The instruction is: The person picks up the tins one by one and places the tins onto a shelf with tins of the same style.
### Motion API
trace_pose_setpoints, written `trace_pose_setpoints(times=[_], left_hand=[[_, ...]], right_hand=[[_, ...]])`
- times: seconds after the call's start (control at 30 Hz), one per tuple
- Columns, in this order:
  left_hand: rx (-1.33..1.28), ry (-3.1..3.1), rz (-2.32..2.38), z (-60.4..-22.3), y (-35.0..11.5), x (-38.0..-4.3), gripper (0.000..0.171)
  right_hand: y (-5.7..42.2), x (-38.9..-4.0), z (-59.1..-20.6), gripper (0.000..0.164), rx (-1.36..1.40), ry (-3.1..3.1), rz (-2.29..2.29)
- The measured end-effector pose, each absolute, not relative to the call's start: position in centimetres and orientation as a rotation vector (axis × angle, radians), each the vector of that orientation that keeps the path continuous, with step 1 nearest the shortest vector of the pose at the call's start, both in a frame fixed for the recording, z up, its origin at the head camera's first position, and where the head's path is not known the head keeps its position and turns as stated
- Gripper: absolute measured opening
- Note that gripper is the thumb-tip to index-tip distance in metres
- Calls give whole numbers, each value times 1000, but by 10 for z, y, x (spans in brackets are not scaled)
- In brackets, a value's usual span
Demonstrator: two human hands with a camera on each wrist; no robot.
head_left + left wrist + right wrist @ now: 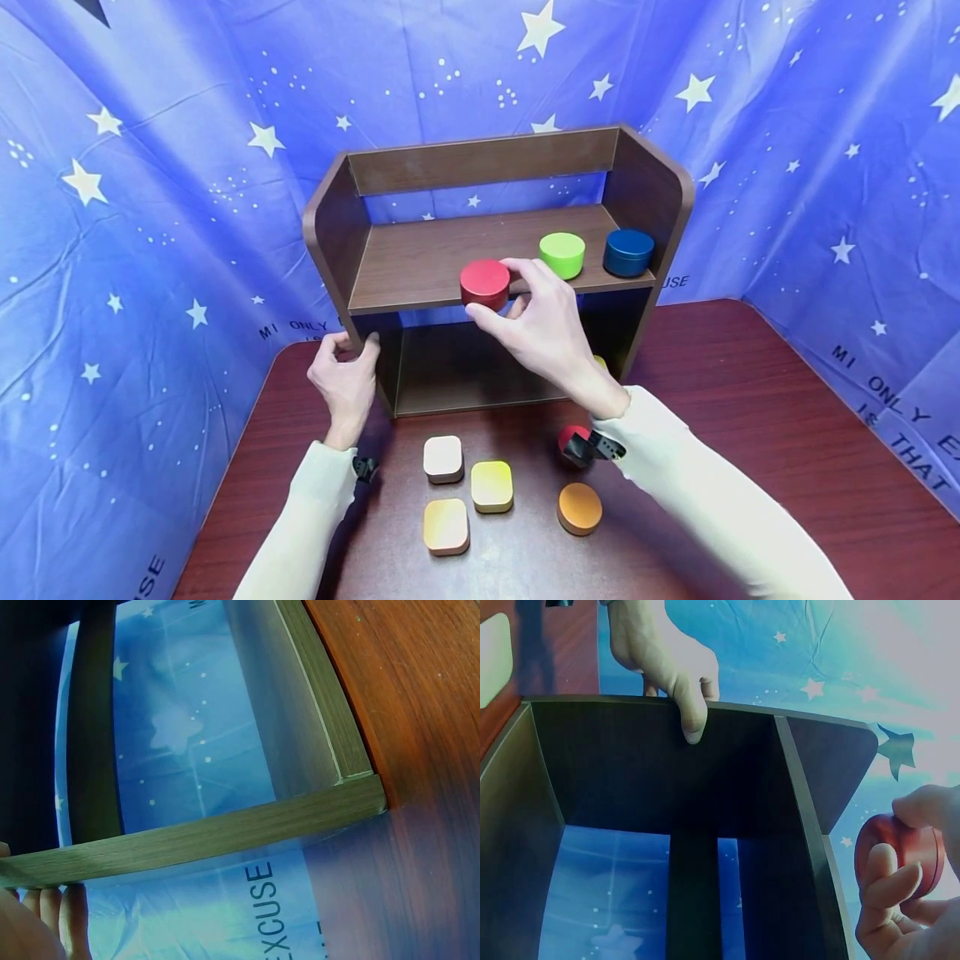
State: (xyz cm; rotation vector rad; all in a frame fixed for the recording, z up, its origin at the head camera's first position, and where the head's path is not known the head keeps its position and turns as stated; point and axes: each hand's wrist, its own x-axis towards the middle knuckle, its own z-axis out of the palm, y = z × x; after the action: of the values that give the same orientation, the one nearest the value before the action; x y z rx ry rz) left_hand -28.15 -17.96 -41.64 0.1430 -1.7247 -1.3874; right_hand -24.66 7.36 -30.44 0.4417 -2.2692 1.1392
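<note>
A small brown two-tier shelf (427,254) stands on the table. My left hand (345,383) grips its left side panel, thumb on the inner face and fingers outside, as the right wrist view also shows. My right hand (551,333) holds a red round tin (484,283) by its side, between thumb and fingers, in front of the upper shelf's front edge. On that upper board, to the right, sit a green round tin (562,255) and a dark blue round tin (628,253). In the right wrist view the red tin (924,846) is beside the shelf board.
In front of the shelf lie a white square tin (443,458), a yellow one (492,487), a pale orange one (446,527) and an orange round tin (579,508). A red object (572,435) is partly hidden by the right wrist. Something yellow (601,362) shows in the lower compartment.
</note>
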Motion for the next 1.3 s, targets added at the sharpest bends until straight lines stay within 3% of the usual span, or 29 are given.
trace_pose_setpoints(times=[1.3], left_hand=[[147, -1712, -1395, -413, -176, -279, 17]], right_hand=[[68, -274, -307, 58, 167, -2283, 1026]])
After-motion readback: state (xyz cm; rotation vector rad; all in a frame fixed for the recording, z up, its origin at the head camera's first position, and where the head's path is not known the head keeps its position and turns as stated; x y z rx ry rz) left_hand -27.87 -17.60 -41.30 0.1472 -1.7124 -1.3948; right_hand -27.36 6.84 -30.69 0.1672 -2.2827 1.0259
